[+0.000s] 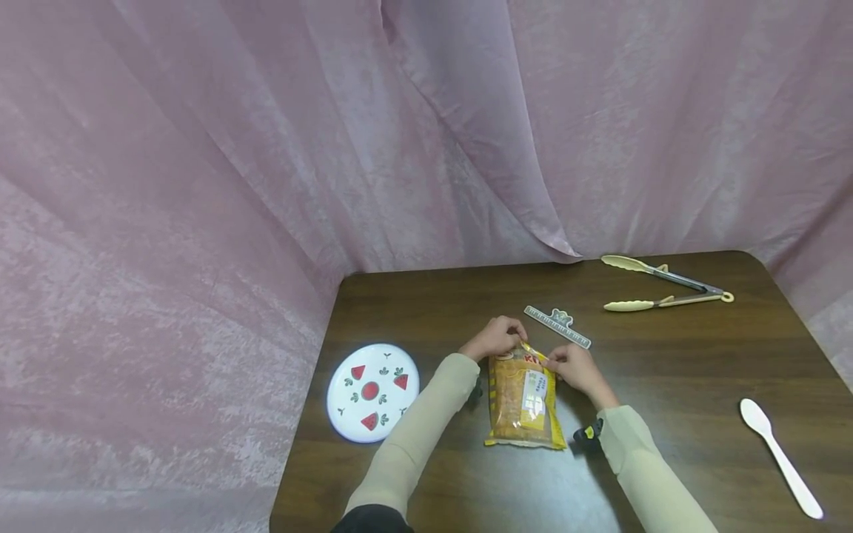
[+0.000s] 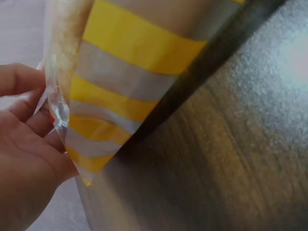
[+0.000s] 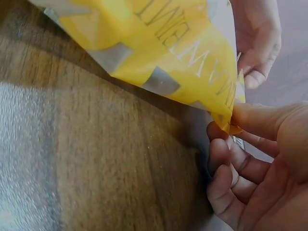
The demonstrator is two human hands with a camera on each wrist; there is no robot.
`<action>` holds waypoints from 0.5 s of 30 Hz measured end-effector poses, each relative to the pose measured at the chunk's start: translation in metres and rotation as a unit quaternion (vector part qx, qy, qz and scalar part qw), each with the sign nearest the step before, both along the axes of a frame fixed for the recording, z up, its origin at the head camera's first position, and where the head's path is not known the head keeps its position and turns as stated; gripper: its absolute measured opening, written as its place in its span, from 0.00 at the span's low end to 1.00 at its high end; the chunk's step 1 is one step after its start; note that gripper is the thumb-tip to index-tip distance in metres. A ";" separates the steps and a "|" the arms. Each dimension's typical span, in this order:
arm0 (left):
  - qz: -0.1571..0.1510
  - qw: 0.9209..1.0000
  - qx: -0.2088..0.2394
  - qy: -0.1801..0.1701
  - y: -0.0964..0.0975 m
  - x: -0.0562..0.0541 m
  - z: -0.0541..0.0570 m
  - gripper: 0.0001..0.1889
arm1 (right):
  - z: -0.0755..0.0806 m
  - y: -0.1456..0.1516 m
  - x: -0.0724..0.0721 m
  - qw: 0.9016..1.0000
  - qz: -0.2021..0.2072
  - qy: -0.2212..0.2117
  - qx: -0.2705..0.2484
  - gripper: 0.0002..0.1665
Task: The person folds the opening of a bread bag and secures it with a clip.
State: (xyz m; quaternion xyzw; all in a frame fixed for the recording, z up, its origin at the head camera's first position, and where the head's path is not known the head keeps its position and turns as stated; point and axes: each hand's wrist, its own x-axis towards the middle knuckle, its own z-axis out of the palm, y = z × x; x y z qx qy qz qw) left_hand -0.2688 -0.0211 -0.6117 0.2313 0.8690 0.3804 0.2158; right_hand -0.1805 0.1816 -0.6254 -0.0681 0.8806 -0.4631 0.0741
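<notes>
A yellow-and-clear plastic food bag [image 1: 513, 400] with a white label lies on the table, its contents golden-brown. My left hand [image 1: 498, 337] grips the bag's top edge near the left side; in the left wrist view, the fingers of that hand [image 2: 33, 139] are at the crinkled clear film beside yellow and pale stripes. At the top right corner, my right hand [image 1: 577, 366] pinches the yellow film between thumb and forefinger. The right wrist view shows this hand [image 3: 269, 154] close up, its other fingers curled beneath the corner.
Just beyond the bag lies a long bag clip [image 1: 557, 327]. A round white plate [image 1: 343, 400] with watermelon pictures is at the left. Open cream-tipped tongs [image 1: 693, 298] lie at the back right, a white spoon [image 1: 783, 459] at the front right. Pink curtains [image 1: 453, 133] hang behind the table.
</notes>
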 end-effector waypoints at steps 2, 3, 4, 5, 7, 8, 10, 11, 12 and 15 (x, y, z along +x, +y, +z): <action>0.001 1.000 -0.005 0.002 0.000 0.000 0.000 0.06 | 0.000 0.000 0.000 1.000 0.001 0.004 0.002 0.08; 0.001 1.000 -0.012 0.003 0.000 -0.001 0.000 0.07 | 0.000 0.000 0.000 1.000 -0.001 0.003 0.003 0.08; 0.000 1.000 -0.020 0.004 0.000 -0.001 0.001 0.08 | 0.001 0.000 0.000 1.000 -0.002 0.004 0.004 0.08; -0.002 1.000 -0.029 0.002 0.000 -0.001 0.001 0.10 | 0.001 0.000 0.000 1.000 -0.003 0.005 0.006 0.08; -0.006 0.999 -0.050 -0.007 0.000 -0.002 0.003 0.14 | 0.002 -0.001 0.000 1.000 -0.004 0.008 0.008 0.07; -0.010 0.998 -0.060 -0.010 -0.001 -0.002 0.003 0.15 | 0.003 -0.001 0.000 1.000 -0.006 0.008 0.008 0.07; -0.019 0.997 -0.075 -0.018 -0.001 -0.002 0.006 0.15 | 0.004 -0.001 0.001 1.000 -0.008 0.011 0.007 0.07; -0.022 0.996 -0.080 -0.023 -0.001 -0.002 0.006 0.14 | 0.004 -0.001 0.001 1.000 -0.010 0.012 0.008 0.07; -0.025 0.996 -0.081 -0.028 -0.001 -0.002 0.007 0.13 | 0.004 -0.001 0.001 1.000 -0.010 0.015 0.007 0.07; -0.034 0.996 -0.075 -0.037 -0.001 -0.001 0.009 0.10 | 0.005 -0.001 0.001 1.000 -0.010 0.017 0.001 0.07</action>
